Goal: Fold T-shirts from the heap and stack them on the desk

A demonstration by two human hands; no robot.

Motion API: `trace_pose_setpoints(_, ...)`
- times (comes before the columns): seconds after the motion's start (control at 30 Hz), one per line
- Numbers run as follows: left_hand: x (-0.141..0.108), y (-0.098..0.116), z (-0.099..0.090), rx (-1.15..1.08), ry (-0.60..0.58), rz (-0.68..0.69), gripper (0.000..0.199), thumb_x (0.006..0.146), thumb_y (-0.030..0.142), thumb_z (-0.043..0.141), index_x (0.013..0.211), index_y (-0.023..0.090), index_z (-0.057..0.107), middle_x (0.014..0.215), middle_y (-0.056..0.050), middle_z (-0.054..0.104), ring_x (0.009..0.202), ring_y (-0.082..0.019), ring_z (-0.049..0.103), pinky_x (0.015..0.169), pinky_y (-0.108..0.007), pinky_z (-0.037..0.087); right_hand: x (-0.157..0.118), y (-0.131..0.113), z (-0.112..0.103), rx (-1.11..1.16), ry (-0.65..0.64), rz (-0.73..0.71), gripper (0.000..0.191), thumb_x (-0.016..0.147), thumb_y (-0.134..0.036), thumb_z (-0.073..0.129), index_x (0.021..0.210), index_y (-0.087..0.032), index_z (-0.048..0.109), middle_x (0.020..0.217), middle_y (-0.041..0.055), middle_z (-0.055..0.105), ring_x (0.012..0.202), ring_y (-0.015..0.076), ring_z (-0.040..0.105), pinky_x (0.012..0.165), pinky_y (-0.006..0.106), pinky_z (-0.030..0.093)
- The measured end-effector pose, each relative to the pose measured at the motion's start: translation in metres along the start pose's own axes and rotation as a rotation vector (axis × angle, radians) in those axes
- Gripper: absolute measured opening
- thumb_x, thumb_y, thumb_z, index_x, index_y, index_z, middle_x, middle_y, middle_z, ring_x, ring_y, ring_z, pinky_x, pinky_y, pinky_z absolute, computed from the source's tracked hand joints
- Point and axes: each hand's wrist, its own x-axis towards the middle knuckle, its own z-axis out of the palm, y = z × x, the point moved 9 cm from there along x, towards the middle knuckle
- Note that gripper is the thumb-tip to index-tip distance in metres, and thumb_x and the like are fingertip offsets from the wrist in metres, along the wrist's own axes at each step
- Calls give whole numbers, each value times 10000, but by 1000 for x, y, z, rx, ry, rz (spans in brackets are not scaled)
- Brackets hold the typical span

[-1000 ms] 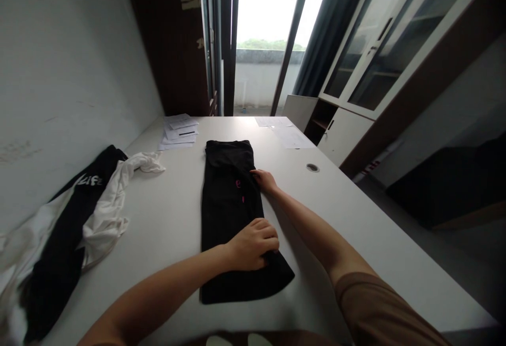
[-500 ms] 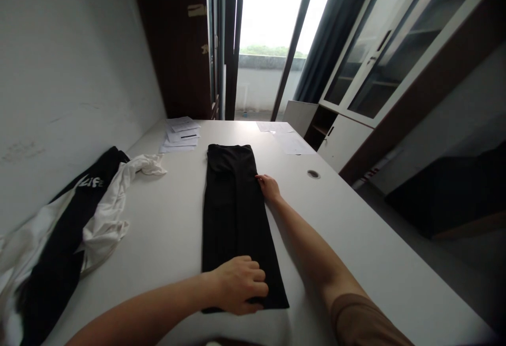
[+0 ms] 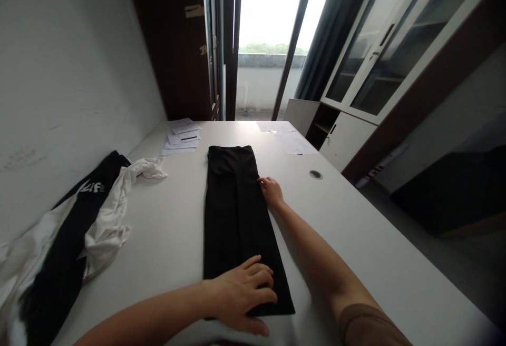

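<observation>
Black trousers, folded lengthwise, lie on the white table with the waistband at the far end. My left hand rests over the lower legs near the hems, palm down with its fingers apart. At the right edge of the trousers, below the waist, my right hand touches the fabric with its fingertips; its thumb and fingers meet at the cloth's edge.
A black garment with white lettering and a crumpled white cloth lie at the left by the wall. Papers sit at the far left, more sheets at the far right. A round cable hole is at the right.
My left hand has spread its fingers and shifted slightly right over the hems. My right hand stays at the trousers' right edge. The view has shifted slightly.
</observation>
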Motion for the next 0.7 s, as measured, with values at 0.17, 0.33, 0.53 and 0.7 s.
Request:
trace_pose_setpoints(0.17, -10, -40, -31, 15, 100, -137, 127, 1011, 248, 530, 1050, 234, 650, 1080, -17, 707, 1104, -188, 623, 1167, -423, 370, -46, -26, -20, 16, 13, -189, 379, 957, -101, 466, 1179, -269, 724, 1140, 74, 651, 1070, 225, 604, 1007, 355, 487)
trace_pose_setpoints(0.33, -58, -107, -70, 157, 202, -404, 406, 806, 6, 525, 1094, 236, 695, 1220, -45, 687, 1225, -238, 573, 1132, -445, 440, -130, -45, -54, 160, -174, -518, 429, 891, -81, 519, 1229, -277, 697, 1378, 93, 600, 1260, 263, 559, 1073, 460, 492)
trace_pose_setpoints(0.53, -115, -136, -78, 76, 202, -551, 767, 676, -90, 438, 1271, 323, 691, 1479, 43, 594, 1488, -225, 404, 1257, -500, 340, -217, -67, -86, 197, -391, -680, 711, 840, -317, 686, 1528, -284, 510, 1647, 121, 367, 1518, 358, 334, 1198, 570, 366)
trace_pose_setpoints(0.7, -120, -125, -78, 43, 166, -538, 737, 765, -10, 541, 1379, 387, 632, 1576, 53, 499, 1552, -252, 305, 1262, -530, 299, -245, -98, -89, 186, -416, -752, 751, 847, -306, 673, 1568, -334, 463, 1633, 90, 405, 1517, 352, 347, 1253, 608, 235)
